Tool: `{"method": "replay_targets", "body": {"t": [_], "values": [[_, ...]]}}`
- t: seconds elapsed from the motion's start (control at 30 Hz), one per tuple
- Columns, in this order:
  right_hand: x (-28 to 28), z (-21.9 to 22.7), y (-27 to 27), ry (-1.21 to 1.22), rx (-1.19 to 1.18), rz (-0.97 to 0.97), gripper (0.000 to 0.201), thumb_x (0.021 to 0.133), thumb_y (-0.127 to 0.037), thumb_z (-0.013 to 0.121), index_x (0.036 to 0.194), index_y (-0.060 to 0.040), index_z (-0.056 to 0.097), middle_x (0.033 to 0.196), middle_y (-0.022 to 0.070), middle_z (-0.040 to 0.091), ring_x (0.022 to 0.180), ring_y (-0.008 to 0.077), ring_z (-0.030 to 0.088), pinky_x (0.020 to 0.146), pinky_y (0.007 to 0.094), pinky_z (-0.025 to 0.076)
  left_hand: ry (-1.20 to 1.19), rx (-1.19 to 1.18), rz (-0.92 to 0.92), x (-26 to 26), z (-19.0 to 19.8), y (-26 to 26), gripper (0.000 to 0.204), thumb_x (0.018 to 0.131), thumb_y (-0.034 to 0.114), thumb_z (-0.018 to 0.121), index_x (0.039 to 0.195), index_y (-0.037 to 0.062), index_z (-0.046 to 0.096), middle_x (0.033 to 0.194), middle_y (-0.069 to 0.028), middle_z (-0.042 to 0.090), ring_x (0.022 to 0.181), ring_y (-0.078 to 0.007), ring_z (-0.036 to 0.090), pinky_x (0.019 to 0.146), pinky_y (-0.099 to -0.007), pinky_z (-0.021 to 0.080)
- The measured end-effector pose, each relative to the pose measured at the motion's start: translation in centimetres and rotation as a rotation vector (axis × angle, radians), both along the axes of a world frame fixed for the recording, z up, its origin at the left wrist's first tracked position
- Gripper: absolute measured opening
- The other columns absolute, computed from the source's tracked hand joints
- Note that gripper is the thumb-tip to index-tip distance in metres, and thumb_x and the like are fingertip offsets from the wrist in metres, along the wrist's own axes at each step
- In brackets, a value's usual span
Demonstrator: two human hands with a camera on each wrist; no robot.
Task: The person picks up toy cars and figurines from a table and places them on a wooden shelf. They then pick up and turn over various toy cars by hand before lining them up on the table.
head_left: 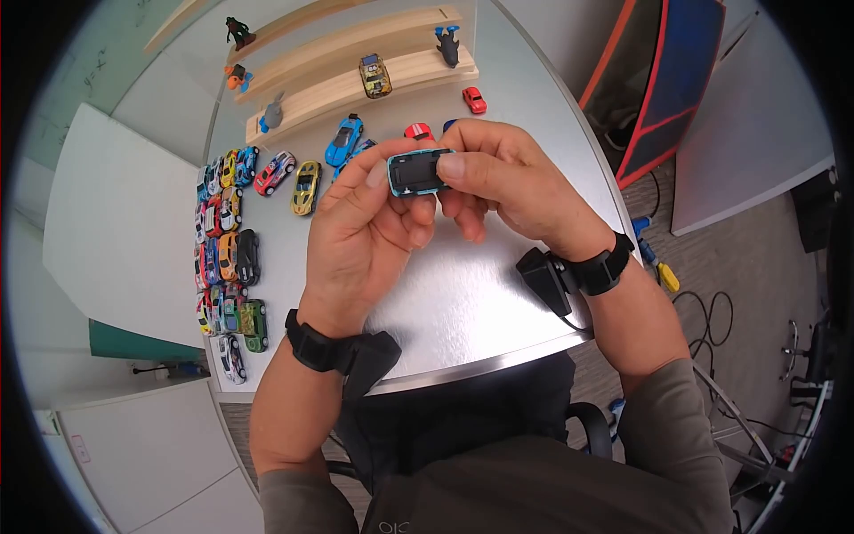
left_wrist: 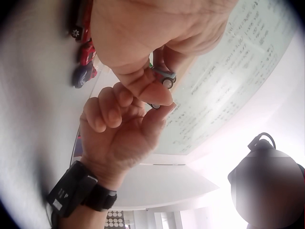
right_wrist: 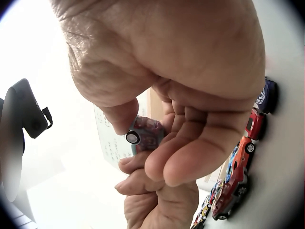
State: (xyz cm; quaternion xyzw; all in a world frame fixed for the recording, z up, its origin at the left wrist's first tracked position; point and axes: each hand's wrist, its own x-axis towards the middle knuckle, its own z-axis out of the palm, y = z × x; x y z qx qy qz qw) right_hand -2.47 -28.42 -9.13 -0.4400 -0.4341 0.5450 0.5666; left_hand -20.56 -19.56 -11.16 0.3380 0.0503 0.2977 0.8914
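A small toy car [head_left: 414, 173] is held over the table with its black underside facing up and light-blue edges showing. My left hand [head_left: 356, 218] pinches its left end between thumb and fingers. At the right end, my right hand [head_left: 511, 178] grips it, thumb on the underside and fingers beneath. In the right wrist view the toy car [right_wrist: 147, 131] shows a pinkish patterned side and a wheel between the two hands. The left wrist view has the toy car [left_wrist: 164, 76] mostly hidden behind fingers, with its wheels visible.
Rows of toy cars [head_left: 227, 254] line the table's left side. Gold [head_left: 306, 188], blue [head_left: 343, 140] and red [head_left: 474, 100] toy cars stand beyond the hands. A tiered wooden shelf [head_left: 347, 84] at the back bears small figures and a gold-black toy car [head_left: 374, 76].
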Motion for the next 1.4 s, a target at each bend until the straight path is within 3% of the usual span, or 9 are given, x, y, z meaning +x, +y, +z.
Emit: {"method": "replay_targets", "body": {"t": [0.43,0.7,1.4], "values": [[0.27,-0.35,0.05,0.019,0.009,0.037,0.035,0.095,-0.038,0.071,0.088,-0.0061,0.061,0.072,0.0048,0.064,0.052,0.0112,0.061,0.047,0.0233,0.049,-0.003,-0.005,-0.014,-0.03,-0.05,0.04,0.036,0.107,0.02,0.05,0.133,-0.0037,0.054,0.096,-0.0134,0.07,0.078,-0.0204,0.067,0.06,-0.0301,0.051],[0.04,-0.49,0.14,0.047,0.013,0.021,0.044,0.103,-0.048,0.055,0.096,-0.0049,0.064,0.072,0.0056,0.064,0.054,0.012,0.062,0.049,0.0241,0.051,0.017,0.004,0.023,-0.03,0.06,-0.19,0.034,0.106,0.019,0.051,0.133,-0.003,0.054,0.099,-0.013,0.069,0.079,-0.0193,0.067,0.061,-0.0308,0.051],[0.25,-0.74,0.37,0.052,-0.005,0.03,0.042,0.105,-0.043,0.053,0.097,-0.0032,0.064,0.072,0.0066,0.064,0.053,0.0133,0.063,0.048,0.0252,0.052,-0.002,0.062,0.008,-0.09,-0.31,0.07,0.033,0.104,0.012,0.054,0.134,-0.0029,0.057,0.097,-0.0141,0.071,0.083,-0.0191,0.07,0.069,-0.03,0.059]]}}
